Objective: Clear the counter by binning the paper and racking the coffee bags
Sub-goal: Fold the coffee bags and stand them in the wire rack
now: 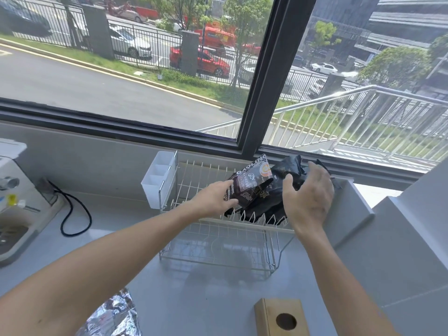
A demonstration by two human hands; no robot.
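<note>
left hand [214,197] fingers pinching printed coffee bag [249,184] | right hand [309,194] fingers spread on black bag [278,190], at 3 o'clock | both bags in wire rack [218,238] on counter [206,292]

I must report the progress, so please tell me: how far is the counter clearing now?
Done, it seems: two dark coffee bags already sit on the white wire dish rack. In hand: the left hand and right hand touch the bags, settling them. Left: crumpled silver foil lies on the grey counter; no paper or bin is visible.
</note>
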